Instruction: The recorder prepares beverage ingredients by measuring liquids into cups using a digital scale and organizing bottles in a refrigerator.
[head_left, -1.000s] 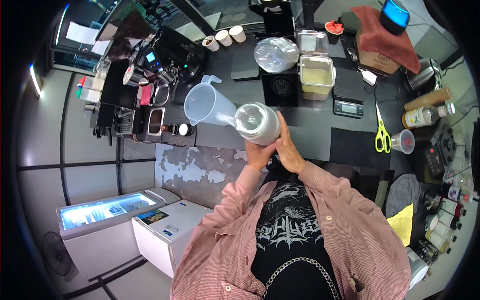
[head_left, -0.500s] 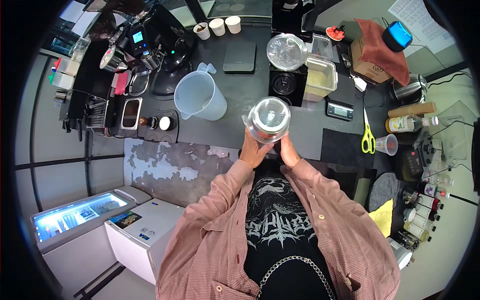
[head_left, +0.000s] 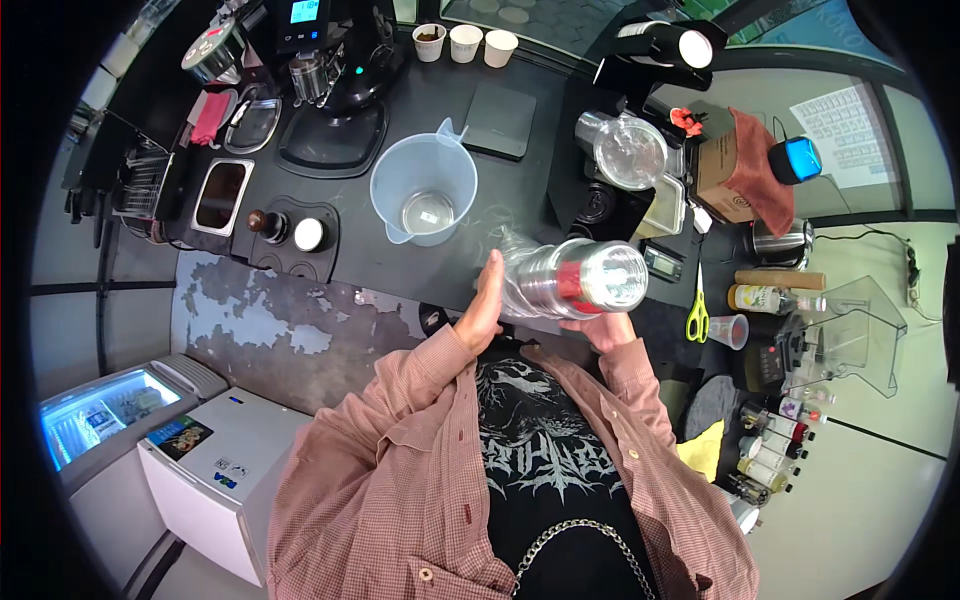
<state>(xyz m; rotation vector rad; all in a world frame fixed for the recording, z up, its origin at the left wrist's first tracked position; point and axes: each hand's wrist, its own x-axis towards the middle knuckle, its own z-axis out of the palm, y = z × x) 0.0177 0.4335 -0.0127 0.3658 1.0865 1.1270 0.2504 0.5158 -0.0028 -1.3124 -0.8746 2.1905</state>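
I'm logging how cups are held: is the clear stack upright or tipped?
Tipped: the cup stack lies sideways, running left to right, the left hand at one end, the right hand near the other.

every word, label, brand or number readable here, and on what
Wording and numbers aren't copied, only located.
Black shirt: stylised pale lettering.
Screen, upper left: lit digits.
Window, upper right: pale letters.
Wall sheet: too small.
Bottle label: too small.
Freezer stickers: too small.
Clear cups: red patch, unreadable.
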